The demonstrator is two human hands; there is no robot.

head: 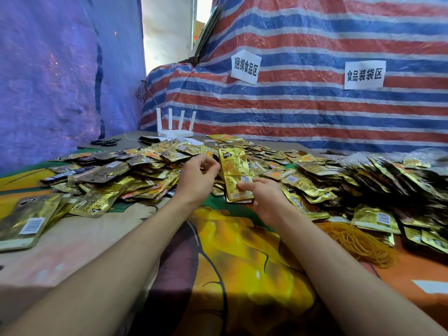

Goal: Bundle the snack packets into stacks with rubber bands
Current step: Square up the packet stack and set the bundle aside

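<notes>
The right hand grips the packet stack, left hand just beside.

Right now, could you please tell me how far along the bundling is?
Done: a heap of what look like bundled stacks lies at the right. In hand: the right grip holds a stack with a band seemingly across it; the left grip curls beside it. Left: many loose packets and spare rubber bands.

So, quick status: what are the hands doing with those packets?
Right hand grips the packet stack at its lower end. Left hand curled beside its top, grip unclear. One rubber band across the stack. Loose packets around, none blocking.
</notes>
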